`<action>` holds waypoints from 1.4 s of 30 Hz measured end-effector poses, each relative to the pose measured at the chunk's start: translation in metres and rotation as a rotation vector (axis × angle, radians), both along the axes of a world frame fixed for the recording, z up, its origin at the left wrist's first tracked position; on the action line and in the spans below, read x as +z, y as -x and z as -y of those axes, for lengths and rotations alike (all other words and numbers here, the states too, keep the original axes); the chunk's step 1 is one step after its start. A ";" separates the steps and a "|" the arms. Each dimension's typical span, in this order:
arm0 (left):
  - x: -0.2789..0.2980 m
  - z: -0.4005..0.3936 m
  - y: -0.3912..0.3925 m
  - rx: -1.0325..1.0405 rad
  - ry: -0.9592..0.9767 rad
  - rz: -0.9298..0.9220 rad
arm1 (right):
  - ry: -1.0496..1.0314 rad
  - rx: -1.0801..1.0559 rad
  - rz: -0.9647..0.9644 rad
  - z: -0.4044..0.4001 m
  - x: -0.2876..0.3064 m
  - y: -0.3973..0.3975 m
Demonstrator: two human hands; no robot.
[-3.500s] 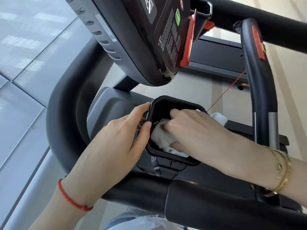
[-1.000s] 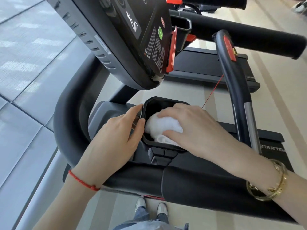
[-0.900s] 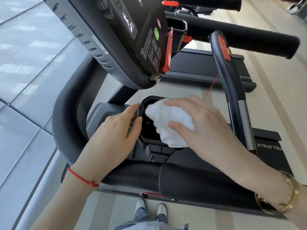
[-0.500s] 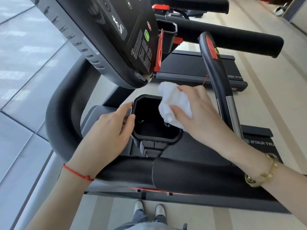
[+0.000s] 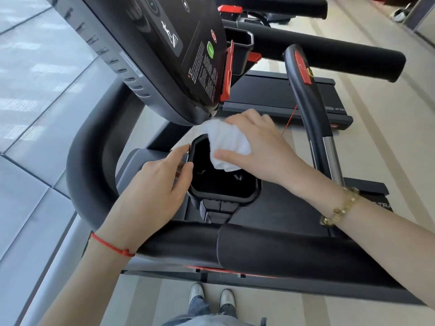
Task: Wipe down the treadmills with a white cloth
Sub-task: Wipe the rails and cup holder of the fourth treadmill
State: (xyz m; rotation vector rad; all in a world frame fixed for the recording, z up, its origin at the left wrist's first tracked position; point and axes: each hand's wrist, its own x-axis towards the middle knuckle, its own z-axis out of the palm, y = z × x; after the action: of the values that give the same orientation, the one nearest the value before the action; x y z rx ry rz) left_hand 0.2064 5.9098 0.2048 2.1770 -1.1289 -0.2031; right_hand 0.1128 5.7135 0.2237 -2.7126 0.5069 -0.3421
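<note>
A black treadmill fills the view, its console (image 5: 164, 55) tilted above a square black cup holder (image 5: 223, 184). My right hand (image 5: 261, 149) grips a bunched white cloth (image 5: 226, 144) over the holder's far rim, just below the console's lower corner. The cloth hangs partly into the holder's mouth. My left hand (image 5: 153, 191) rests on the grey tray left of the holder, thumb and forefinger pressed on the holder's left rim. The holder's inside looks dark and bare.
A thick black handrail (image 5: 259, 250) crosses in front of me and curves up on the left. An upright grip with a red button (image 5: 303, 74) stands to the right. A second treadmill's deck (image 5: 270, 95) lies beyond. Glass floor panels lie left. My shoes show below.
My right hand lifted the cloth out of the cup holder, where it had been wiping, and carried it up to the far rim near the console. The left hand stayed on the holder's rim.
</note>
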 end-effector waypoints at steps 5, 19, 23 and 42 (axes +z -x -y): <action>0.001 -0.001 0.000 0.000 0.019 0.003 | 0.082 0.044 0.013 -0.001 -0.001 -0.013; -0.001 0.000 0.001 0.010 0.008 -0.004 | -0.449 -0.298 -0.130 0.011 -0.010 0.037; -0.002 0.000 0.000 0.002 0.015 0.003 | -0.563 -0.293 -0.096 0.008 -0.006 0.026; 0.009 -0.005 0.011 0.048 0.007 0.090 | -0.241 -0.102 -0.120 0.020 -0.001 0.015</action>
State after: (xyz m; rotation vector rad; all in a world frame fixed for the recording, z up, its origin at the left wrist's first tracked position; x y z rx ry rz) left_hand 0.1954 5.9149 0.2137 2.2234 -1.1236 -0.0812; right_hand 0.0973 5.6938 0.2227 -2.4886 0.6754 -0.1344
